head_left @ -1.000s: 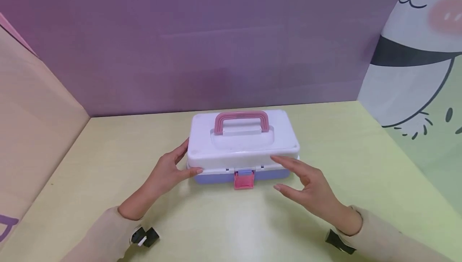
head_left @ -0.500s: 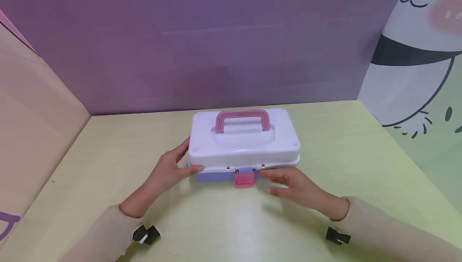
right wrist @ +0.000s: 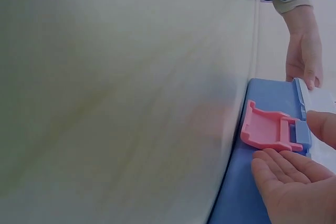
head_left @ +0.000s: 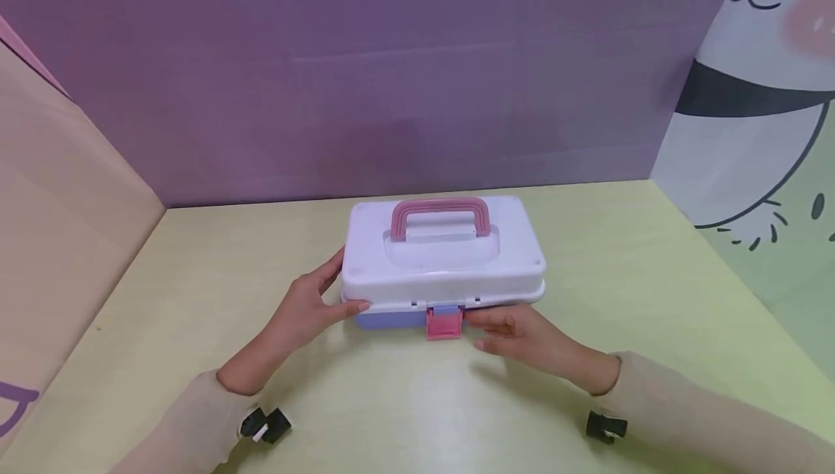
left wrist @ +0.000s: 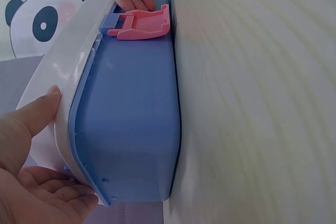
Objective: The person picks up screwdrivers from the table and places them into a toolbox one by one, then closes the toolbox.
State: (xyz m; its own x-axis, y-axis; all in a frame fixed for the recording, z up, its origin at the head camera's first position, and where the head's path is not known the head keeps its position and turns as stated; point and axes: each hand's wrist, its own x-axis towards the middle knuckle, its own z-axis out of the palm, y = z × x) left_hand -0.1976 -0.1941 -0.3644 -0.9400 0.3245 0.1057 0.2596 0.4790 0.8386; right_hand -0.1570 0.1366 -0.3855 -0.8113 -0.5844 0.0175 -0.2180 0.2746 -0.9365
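Note:
A plastic storage box with a white lid [head_left: 443,260], a blue base [left wrist: 128,108] and a pink carry handle [head_left: 441,205] stands on the table, its lid down. On its front the pink latch [head_left: 443,325] juts outward from the base. My left hand [head_left: 301,318] holds the box's left end, thumb on the lid's front rim and fingers round the side. Beside the latch is my right hand [head_left: 531,340], fingertips [right wrist: 265,155] right at its edge under the lid rim. Those fingers are nearly straight, with the thumb apart from them.
The pale wood-grain table [head_left: 417,416] runs back to a purple wall panel [head_left: 391,82]. A beige panel [head_left: 65,169] bounds the left side. On the right stands a green panel [head_left: 789,271] with a panda print.
My right hand has moved left and slightly down, from near the lid's front right to the latch's right edge. The left hand keeps its place on the box.

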